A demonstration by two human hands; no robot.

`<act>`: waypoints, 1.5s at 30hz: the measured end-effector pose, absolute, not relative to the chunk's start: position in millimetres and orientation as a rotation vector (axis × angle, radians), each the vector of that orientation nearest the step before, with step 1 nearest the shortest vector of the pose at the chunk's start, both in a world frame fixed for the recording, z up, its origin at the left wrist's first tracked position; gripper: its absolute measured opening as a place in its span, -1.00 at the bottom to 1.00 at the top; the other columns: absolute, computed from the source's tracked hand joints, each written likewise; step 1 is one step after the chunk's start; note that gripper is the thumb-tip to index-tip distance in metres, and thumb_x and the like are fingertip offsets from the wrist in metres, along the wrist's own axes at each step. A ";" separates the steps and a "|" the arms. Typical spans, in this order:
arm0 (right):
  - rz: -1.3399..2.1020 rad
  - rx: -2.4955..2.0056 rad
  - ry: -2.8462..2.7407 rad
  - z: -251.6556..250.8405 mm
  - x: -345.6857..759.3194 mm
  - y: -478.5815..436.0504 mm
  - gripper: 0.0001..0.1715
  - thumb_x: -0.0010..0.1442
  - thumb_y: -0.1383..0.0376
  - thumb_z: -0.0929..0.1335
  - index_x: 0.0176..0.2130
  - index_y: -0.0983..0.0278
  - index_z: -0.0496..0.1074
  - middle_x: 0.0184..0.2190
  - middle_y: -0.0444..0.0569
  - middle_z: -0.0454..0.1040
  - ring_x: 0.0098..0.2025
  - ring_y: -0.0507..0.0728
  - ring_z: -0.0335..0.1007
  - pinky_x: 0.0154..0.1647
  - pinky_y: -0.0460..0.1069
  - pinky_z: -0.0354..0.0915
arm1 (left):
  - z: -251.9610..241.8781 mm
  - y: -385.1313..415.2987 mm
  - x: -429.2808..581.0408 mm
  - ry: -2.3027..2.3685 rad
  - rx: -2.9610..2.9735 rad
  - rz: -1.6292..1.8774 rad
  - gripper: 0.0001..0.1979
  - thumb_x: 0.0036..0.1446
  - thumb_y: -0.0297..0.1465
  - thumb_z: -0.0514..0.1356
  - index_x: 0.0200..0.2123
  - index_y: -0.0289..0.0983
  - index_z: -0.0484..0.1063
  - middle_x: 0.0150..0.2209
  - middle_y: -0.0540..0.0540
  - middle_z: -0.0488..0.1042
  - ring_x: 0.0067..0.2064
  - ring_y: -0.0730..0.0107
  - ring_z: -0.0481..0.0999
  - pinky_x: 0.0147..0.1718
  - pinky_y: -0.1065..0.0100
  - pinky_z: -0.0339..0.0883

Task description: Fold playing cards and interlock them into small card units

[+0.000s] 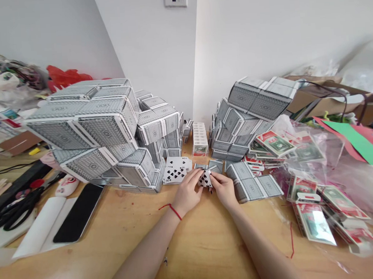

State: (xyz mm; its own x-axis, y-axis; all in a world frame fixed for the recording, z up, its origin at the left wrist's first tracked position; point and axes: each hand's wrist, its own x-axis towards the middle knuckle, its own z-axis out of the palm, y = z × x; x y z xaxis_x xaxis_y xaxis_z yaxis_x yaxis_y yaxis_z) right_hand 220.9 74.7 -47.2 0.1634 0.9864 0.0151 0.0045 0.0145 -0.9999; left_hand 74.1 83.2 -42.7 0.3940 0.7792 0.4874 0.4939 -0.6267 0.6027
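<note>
A playing card [204, 180] with black pips is held face up between both hands, just above the wooden table. My left hand [187, 191] pinches its left side; a red string circles that wrist. On the opposite edge, the fingers of my right hand [223, 188] are closed. Whether it is one card or several together I cannot tell. Beside my left hand lies a pile of face-up playing cards [175, 173], an eight of spades on top. To the right of my right hand sit grey-backed folded card boxes [253, 182].
Tall stacks of grey card blocks rise at left [95, 123] and right [253, 98]. A clear case [200, 139] stands between them. Boxed decks [314, 220] and plastic wrap lie right. A phone [79, 212] and scissors [24, 206] are at left.
</note>
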 end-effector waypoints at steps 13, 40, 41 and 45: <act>0.994 -1.324 -1.079 -49.5 222.7 74.7 -0.73 -0.07 0.14 0.36 -0.44 0.30 0.48 -0.72 -0.16 0.31 -0.72 -0.03 0.06 -0.71 -0.10 0.01 | -42.6 81.9 75.3 1.063 2.310 1.069 -0.42 -0.08 -0.67 0.02 0.05 -0.22 0.14 0.05 -0.12 0.25 0.12 0.26 0.17 0.09 0.08 0.12; 0.924 -1.326 -1.332 -52.6 215.5 68.2 -0.75 0.14 0.14 0.17 -0.30 0.26 0.23 -0.54 -0.13 0.31 -0.57 0.02 0.22 -0.56 -0.10 0.20 | -33.2 73.5 80.0 1.078 2.188 1.006 -0.43 -0.03 -0.44 0.12 0.09 -0.25 0.05 0.04 -0.19 0.18 0.09 0.20 0.15 0.07 0.11 0.08; 1.011 -1.296 -1.285 -52.0 214.0 67.3 -0.75 0.14 0.13 0.16 -0.26 0.25 0.20 -0.57 -0.17 0.28 -0.63 0.00 0.19 -0.63 -0.11 0.18 | -33.8 73.5 79.9 1.099 2.154 1.021 -0.41 -0.02 -0.43 0.13 0.10 -0.26 0.02 0.04 -0.20 0.18 0.09 0.19 0.16 0.06 0.10 0.09; 1.290 -1.155 -1.135 -47.8 209.5 64.4 -0.73 0.14 0.13 0.17 -0.17 0.18 0.08 -0.67 -0.29 0.19 -0.77 -0.03 0.10 -0.79 -0.13 0.10 | -36.2 73.2 80.5 1.133 2.055 1.089 -0.39 -0.01 -0.37 0.14 0.10 -0.28 -0.03 0.02 -0.23 0.18 0.05 0.19 0.20 0.01 0.13 0.14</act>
State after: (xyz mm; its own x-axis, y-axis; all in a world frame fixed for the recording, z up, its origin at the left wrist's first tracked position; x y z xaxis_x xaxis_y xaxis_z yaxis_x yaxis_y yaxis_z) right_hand 209.5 64.4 -47.8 -0.0184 0.9993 -0.0329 -0.0942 -0.0345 -0.9950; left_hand 80.5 73.2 -36.2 0.3170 0.8653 0.3882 0.4221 -0.4953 0.7593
